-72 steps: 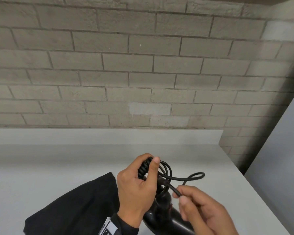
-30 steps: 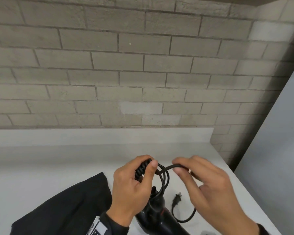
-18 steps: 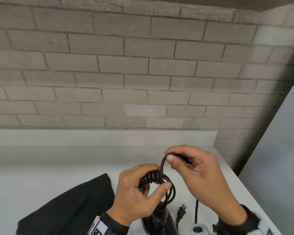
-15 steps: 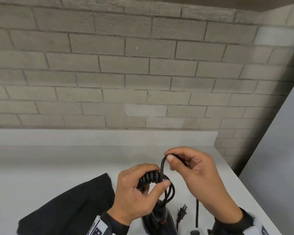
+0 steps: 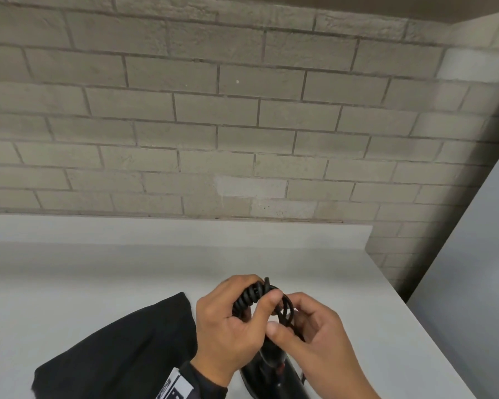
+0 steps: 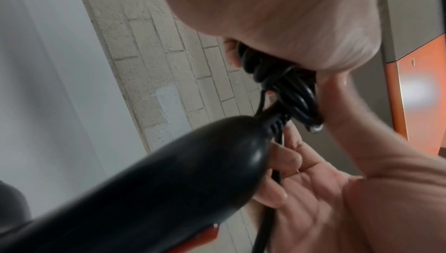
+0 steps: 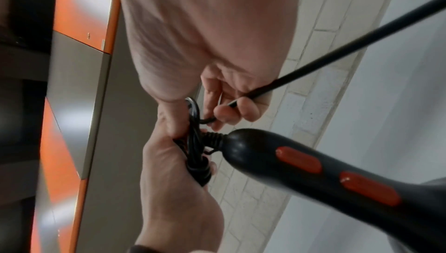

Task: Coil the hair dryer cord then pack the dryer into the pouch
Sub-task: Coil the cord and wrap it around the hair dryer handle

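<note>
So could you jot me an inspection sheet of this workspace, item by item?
Surface: pale grey countertop.
Job's things: black hair dryer with orange buttons, handle end up near the hands; flat black fabric pouch on the counter, to the left hand's left.
Clutter: nothing seen.
Grippers: left hand grips the cord loops; right hand pinches the free strand.
Cables: black dryer cord, partly coiled, the rest running loose.
Surroundings: grey brick wall; orange and grey panels.
</note>
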`<action>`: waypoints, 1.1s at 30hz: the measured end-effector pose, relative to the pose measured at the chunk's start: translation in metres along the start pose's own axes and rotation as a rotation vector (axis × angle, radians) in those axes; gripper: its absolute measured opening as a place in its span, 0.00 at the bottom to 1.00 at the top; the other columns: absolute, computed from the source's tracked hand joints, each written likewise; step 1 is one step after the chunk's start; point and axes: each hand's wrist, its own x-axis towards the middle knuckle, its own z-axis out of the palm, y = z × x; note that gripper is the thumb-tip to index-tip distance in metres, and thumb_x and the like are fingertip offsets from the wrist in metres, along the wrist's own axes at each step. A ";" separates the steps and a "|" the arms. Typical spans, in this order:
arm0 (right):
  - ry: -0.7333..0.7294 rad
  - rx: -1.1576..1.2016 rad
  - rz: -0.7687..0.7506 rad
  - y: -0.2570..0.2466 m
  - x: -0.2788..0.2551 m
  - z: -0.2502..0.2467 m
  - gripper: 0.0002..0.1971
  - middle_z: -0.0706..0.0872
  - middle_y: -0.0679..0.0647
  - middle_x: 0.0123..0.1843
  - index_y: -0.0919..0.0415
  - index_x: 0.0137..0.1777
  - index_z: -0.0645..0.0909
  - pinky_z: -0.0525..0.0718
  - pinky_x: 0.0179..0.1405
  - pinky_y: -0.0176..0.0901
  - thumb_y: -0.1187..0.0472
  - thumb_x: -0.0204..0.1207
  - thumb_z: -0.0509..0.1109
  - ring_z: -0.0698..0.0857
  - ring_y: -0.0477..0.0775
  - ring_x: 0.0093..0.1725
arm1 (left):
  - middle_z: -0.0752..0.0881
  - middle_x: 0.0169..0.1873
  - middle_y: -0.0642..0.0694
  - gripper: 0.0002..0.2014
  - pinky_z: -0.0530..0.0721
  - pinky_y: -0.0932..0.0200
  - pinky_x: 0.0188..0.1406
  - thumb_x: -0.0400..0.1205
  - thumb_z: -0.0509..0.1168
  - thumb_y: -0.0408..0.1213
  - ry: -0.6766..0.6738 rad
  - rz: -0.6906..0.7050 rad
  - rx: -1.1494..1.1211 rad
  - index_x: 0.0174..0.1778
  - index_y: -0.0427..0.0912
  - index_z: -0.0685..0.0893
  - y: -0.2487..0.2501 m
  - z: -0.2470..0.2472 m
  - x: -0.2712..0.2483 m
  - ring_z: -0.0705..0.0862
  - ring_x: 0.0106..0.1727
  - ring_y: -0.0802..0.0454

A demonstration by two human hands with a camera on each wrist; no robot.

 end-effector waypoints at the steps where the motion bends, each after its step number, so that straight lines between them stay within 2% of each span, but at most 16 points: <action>1: -0.004 -0.012 0.016 0.001 0.000 0.000 0.19 0.84 0.71 0.39 0.51 0.51 0.88 0.86 0.45 0.62 0.45 0.62 0.81 0.84 0.65 0.37 | 0.87 0.33 0.59 0.13 0.81 0.70 0.30 0.80 0.68 0.59 0.002 -0.026 0.006 0.44 0.53 0.86 0.000 0.000 0.000 0.85 0.30 0.60; 3: -0.023 -0.025 0.017 -0.001 0.001 0.000 0.13 0.87 0.68 0.41 0.53 0.50 0.88 0.85 0.49 0.66 0.51 0.67 0.79 0.86 0.68 0.42 | 0.87 0.33 0.61 0.13 0.80 0.73 0.32 0.80 0.68 0.59 -0.014 -0.068 0.012 0.45 0.54 0.86 0.001 -0.001 0.000 0.85 0.32 0.61; 6: -0.037 -0.105 -0.004 -0.008 0.003 -0.005 0.07 0.90 0.54 0.44 0.51 0.50 0.89 0.85 0.56 0.61 0.59 0.72 0.78 0.85 0.56 0.46 | 0.89 0.35 0.59 0.12 0.84 0.69 0.38 0.78 0.70 0.58 -0.050 -0.191 -0.023 0.45 0.54 0.87 0.004 0.000 -0.002 0.89 0.37 0.56; 8: -0.023 -0.166 -0.010 -0.010 0.005 -0.008 0.08 0.91 0.47 0.46 0.48 0.50 0.88 0.83 0.59 0.57 0.59 0.72 0.77 0.83 0.53 0.48 | 0.90 0.38 0.55 0.12 0.84 0.71 0.43 0.75 0.70 0.59 -0.080 -0.298 -0.071 0.45 0.56 0.88 0.006 0.001 -0.002 0.90 0.45 0.56; 9: -0.010 -0.183 -0.024 -0.009 0.006 -0.010 0.08 0.91 0.46 0.47 0.47 0.50 0.88 0.82 0.59 0.52 0.59 0.73 0.77 0.83 0.50 0.49 | 0.90 0.41 0.52 0.14 0.83 0.72 0.46 0.73 0.70 0.61 -0.085 -0.336 -0.075 0.43 0.56 0.89 0.007 0.002 -0.001 0.88 0.49 0.57; 11: 0.029 -0.226 -0.066 -0.009 0.007 -0.011 0.07 0.90 0.45 0.48 0.46 0.48 0.88 0.76 0.56 0.33 0.58 0.73 0.78 0.82 0.41 0.52 | 0.88 0.45 0.48 0.15 0.80 0.74 0.49 0.72 0.73 0.64 -0.066 -0.407 -0.085 0.41 0.56 0.91 0.011 0.002 0.000 0.86 0.52 0.60; 12: 0.056 -0.263 -0.088 -0.010 0.007 -0.010 0.07 0.89 0.44 0.48 0.44 0.48 0.88 0.73 0.52 0.25 0.57 0.72 0.78 0.81 0.38 0.53 | 0.89 0.45 0.48 0.15 0.81 0.72 0.50 0.71 0.73 0.63 -0.038 -0.452 -0.111 0.40 0.56 0.92 0.013 0.003 0.000 0.86 0.51 0.59; 13: 0.097 -0.298 -0.110 -0.009 0.007 -0.007 0.08 0.88 0.43 0.47 0.43 0.47 0.87 0.72 0.50 0.22 0.56 0.71 0.79 0.80 0.37 0.54 | 0.89 0.44 0.47 0.14 0.82 0.67 0.50 0.69 0.74 0.62 -0.007 -0.497 -0.146 0.40 0.57 0.92 0.015 0.004 0.001 0.88 0.49 0.56; 15: 0.242 -0.342 -0.183 -0.006 0.006 0.001 0.13 0.84 0.42 0.48 0.42 0.47 0.84 0.72 0.49 0.26 0.57 0.68 0.81 0.79 0.40 0.55 | 0.90 0.42 0.45 0.12 0.84 0.59 0.49 0.67 0.74 0.60 0.041 -0.566 -0.196 0.39 0.58 0.92 0.017 0.007 0.002 0.89 0.46 0.51; 17: 0.434 -0.426 -0.335 0.001 0.006 0.007 0.19 0.81 0.41 0.50 0.43 0.48 0.79 0.74 0.47 0.28 0.59 0.64 0.83 0.80 0.45 0.52 | 0.91 0.39 0.46 0.11 0.84 0.58 0.47 0.68 0.74 0.58 0.075 -0.599 -0.213 0.37 0.57 0.92 0.019 0.010 0.004 0.89 0.44 0.49; 19: 0.529 -0.597 -0.539 0.005 0.006 0.012 0.15 0.79 0.41 0.49 0.45 0.46 0.83 0.77 0.42 0.33 0.57 0.64 0.82 0.79 0.46 0.46 | 0.90 0.34 0.46 0.10 0.83 0.63 0.41 0.69 0.74 0.56 0.096 -0.614 -0.235 0.35 0.54 0.92 0.021 0.013 0.006 0.87 0.38 0.52; 21: 0.546 -0.731 -0.649 0.007 0.006 0.015 0.08 0.80 0.44 0.45 0.48 0.46 0.89 0.77 0.33 0.40 0.55 0.67 0.80 0.76 0.47 0.39 | 0.88 0.28 0.46 0.12 0.81 0.67 0.33 0.71 0.74 0.54 0.116 -0.621 -0.263 0.32 0.49 0.91 0.023 0.014 0.007 0.83 0.30 0.56; 23: 0.556 -0.771 -0.667 0.007 0.008 0.017 0.08 0.82 0.44 0.42 0.48 0.49 0.91 0.75 0.28 0.39 0.51 0.70 0.78 0.73 0.48 0.35 | 0.86 0.25 0.45 0.13 0.79 0.69 0.29 0.73 0.74 0.52 0.135 -0.632 -0.282 0.30 0.46 0.90 0.023 0.014 0.008 0.80 0.27 0.57; 26: 0.541 -0.785 -0.676 0.009 0.008 0.020 0.09 0.84 0.45 0.41 0.49 0.50 0.91 0.73 0.26 0.39 0.49 0.73 0.75 0.73 0.49 0.34 | 0.86 0.24 0.47 0.15 0.79 0.71 0.30 0.72 0.73 0.52 0.173 -0.640 -0.276 0.28 0.46 0.89 0.020 0.014 0.008 0.81 0.27 0.58; 29: 0.563 -0.826 -0.699 0.014 0.006 0.025 0.09 0.86 0.47 0.41 0.53 0.49 0.92 0.73 0.26 0.39 0.53 0.76 0.73 0.74 0.50 0.33 | 0.85 0.23 0.47 0.13 0.81 0.71 0.31 0.72 0.73 0.52 0.191 -0.641 -0.283 0.29 0.46 0.89 0.019 0.017 0.006 0.82 0.27 0.58; 33: 0.619 -0.812 -0.710 0.017 0.006 0.030 0.10 0.87 0.53 0.41 0.62 0.45 0.91 0.81 0.29 0.44 0.58 0.77 0.69 0.81 0.51 0.35 | 0.85 0.24 0.46 0.15 0.79 0.72 0.30 0.72 0.73 0.52 0.194 -0.583 -0.232 0.29 0.43 0.88 0.015 0.021 0.002 0.81 0.26 0.58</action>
